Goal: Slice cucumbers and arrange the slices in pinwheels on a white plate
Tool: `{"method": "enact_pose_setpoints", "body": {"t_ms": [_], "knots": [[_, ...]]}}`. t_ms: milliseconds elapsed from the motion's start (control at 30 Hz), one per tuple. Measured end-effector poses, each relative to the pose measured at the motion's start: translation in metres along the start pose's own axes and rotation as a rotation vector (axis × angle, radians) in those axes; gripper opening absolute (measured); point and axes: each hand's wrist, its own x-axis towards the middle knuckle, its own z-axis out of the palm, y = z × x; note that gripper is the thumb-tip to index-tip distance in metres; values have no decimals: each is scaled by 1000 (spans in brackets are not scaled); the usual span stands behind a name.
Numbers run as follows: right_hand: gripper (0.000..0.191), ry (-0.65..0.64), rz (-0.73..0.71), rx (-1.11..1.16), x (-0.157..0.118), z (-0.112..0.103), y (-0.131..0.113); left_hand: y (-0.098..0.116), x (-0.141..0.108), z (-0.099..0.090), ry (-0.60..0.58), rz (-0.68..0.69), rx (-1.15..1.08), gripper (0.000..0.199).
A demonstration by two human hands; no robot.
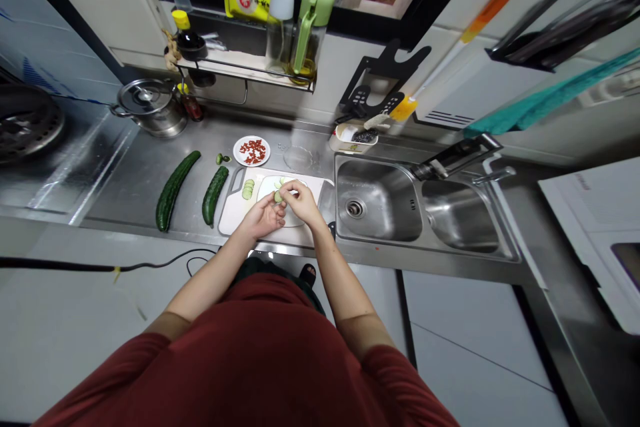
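Observation:
A cucumber slice (pixel 278 197) is pinched in the fingers of my right hand (pixel 300 202), above a white plate (pixel 295 221). My left hand (pixel 266 217) is beside it, palm up with fingers loosely curled and apart; nothing clear lies in it. More pale slices show on the plate behind my fingers. The plate rests on a white cutting board (pixel 233 215), where a short row of cucumber slices (pixel 248 189) lies at the left. Two whole or cut cucumbers, one long (pixel 175 192) and one shorter (pixel 215 195), lie left of the board.
A plate of red pieces (pixel 251 151) and a clear glass dish (pixel 300 158) stand behind the board. Cucumber ends (pixel 222 159) lie nearby. A steel pot (pixel 150 107) is at the back left. The double sink (pixel 377 200) is on the right, below a faucet (pixel 457 157).

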Motion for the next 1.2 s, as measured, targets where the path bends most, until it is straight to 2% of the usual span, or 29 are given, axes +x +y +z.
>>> {"method": "enact_pose_setpoints", "body": {"t_ms": [400, 633, 767, 1000, 1133, 1200], "knots": [[15, -18, -27, -78, 1, 0, -5, 6, -4, -2, -6, 92, 40, 9], [15, -2, -71, -94, 0, -2, -5, 14, -7, -2, 19, 201, 143, 33], [17, -54, -45, -15, -1, -2, -10, 18, -10, 0, 57, 257, 220, 40], [28, -163, 24, 115, 1, -1, -14, 22, -16, 10, 120, 463, 469, 45], [33, -169, 62, 110, 1, -1, -12, 20, -16, 15, 189, 638, 636, 42], [34, -162, 69, 115, 2, 0, -12, 18, -16, 16, 215, 683, 674, 42]]}}
